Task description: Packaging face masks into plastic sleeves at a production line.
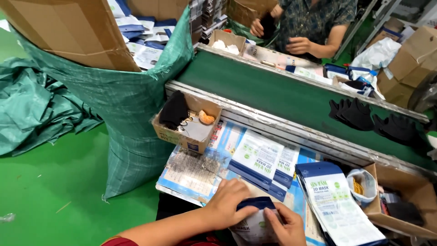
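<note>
Both my hands hold one blue and white pouch (254,222) at the bottom middle of the head view. My left hand (230,203) lies over its upper left side, fingers curled onto it. From below, my right hand (284,226) pinches its right edge. A stack of the same flat pouches (339,205) lies just to the right, and more pouches (257,159) are spread on the work surface beyond my hands.
A small cardboard box (186,136) with black masks sits at the left. Black masks (353,114) lie on the green conveyor belt (273,91). A green woven sack (132,114) stands left. Another person (314,27) works across the belt. An open box (400,200) is at right.
</note>
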